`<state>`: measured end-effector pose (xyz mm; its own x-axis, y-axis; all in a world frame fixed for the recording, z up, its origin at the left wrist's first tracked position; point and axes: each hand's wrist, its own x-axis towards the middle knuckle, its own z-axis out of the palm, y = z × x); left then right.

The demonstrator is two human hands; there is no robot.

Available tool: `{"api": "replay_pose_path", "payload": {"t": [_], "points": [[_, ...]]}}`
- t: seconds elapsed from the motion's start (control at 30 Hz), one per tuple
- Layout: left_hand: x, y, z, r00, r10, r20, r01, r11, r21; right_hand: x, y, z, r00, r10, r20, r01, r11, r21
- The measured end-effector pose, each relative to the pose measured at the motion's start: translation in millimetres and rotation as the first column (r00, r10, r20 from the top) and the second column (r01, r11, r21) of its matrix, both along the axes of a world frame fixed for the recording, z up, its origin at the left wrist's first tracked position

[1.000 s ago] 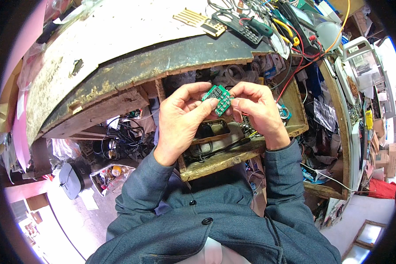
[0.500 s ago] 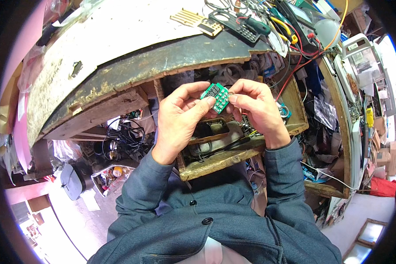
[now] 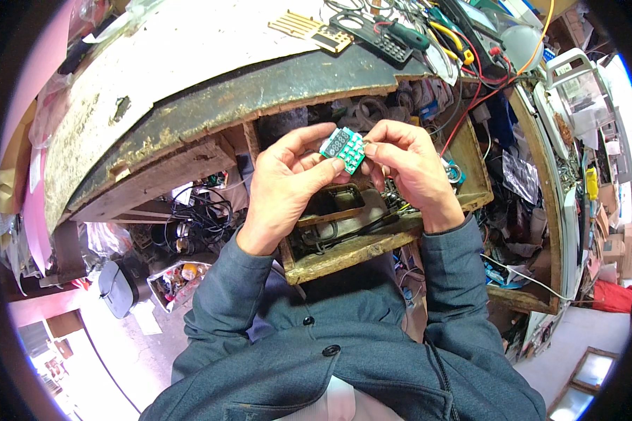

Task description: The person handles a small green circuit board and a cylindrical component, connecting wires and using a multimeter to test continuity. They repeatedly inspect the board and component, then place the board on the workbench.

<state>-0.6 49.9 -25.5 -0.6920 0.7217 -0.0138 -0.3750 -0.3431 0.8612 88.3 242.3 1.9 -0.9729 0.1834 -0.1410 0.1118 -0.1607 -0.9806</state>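
Observation:
Between both hands is a small green circuit board with a black four-digit display and rows of small buttons, tilted and face up. My left hand grips its lower left with the thumb on the front. My right hand pinches the right edge with thumb and index finger, the other fingers curled below. Beneath them, an open wooden drawer holds a dark rectangular tray, cables and jumbled small parts.
The worn bench carries a gold-and-black panel, a black keypad panel, pliers and tangled leads. Crowded shelves flank the drawer. A bin of odds and ends and a grey case stand at lower left.
Both hands have shifted slightly upward with the board, which has turned a little and catches more light. Both still hold it.

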Motion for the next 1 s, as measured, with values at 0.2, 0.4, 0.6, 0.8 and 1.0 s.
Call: {"api": "replay_pose_path", "payload": {"t": [0.2, 0.4, 0.6, 0.8, 1.0], "points": [[-1.0, 0.0, -2.1, 1.000, 0.000, 0.011, 0.000, 1.000, 0.001, -0.1, 0.7, -0.4, 1.000, -0.005, 0.011, 0.005, 1.000, -0.014], [-2.0, 0.0, -0.3, 1.000, 0.001, 0.027, 0.000, 1.000, -0.015, 0.7, 1.2, 0.5, 1.000, -0.001, 0.008, 0.001, 1.000, -0.014], [-1.1, 0.5, -2.2, 1.000, 0.017, 0.012, -0.017, 0.999, -0.033, 0.5, 2.1, 0.6, 1.000, 0.001, 0.011, -0.001, 1.000, -0.003], [-1.5, 0.3, -6.2, 1.000, 0.015, 0.025, -0.014, 1.000, -0.017, 1.1, -0.2, 0.5, 1.000, -0.007, -0.011, 0.008, 1.000, 0.001], [-1.8, -0.2, -5.4, 0.999, 0.037, 0.020, -0.036, 0.999, -0.008, 1.6, 0.6, 1.5, 1.000, 0.013, 0.002, -0.013, 1.000, 0.010]]}}
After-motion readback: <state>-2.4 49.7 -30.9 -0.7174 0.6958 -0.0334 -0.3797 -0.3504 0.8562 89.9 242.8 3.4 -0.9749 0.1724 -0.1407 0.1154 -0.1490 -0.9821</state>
